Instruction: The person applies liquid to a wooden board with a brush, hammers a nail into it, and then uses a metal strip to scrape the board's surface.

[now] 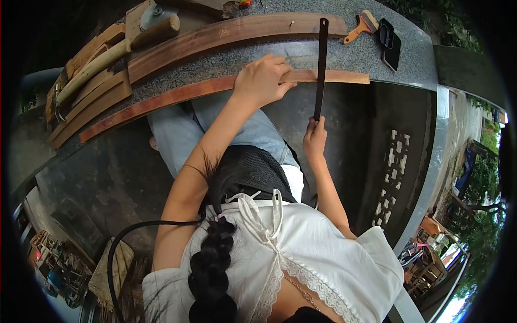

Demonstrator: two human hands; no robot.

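A long thin reddish wooden strip [177, 96] lies along the front edge of a grey granite slab [412, 62]. My left hand [263, 81] rests flat on the strip near its right end and presses it down. My right hand [315, 139] is closed round the lower end of a long, dark, flat file [321, 64]. The file stands nearly upright in the view and crosses over the strip just right of my left hand. Its far tip reaches a wider plank behind.
A wide curved brown plank [226, 32] lies behind the strip. A paintbrush [362, 25] and a black object [390, 44] sit at the back right. At the left lie a wooden mallet [107, 56] and stacked slats [94, 105]. A black cable [125, 236] loops by my left side.
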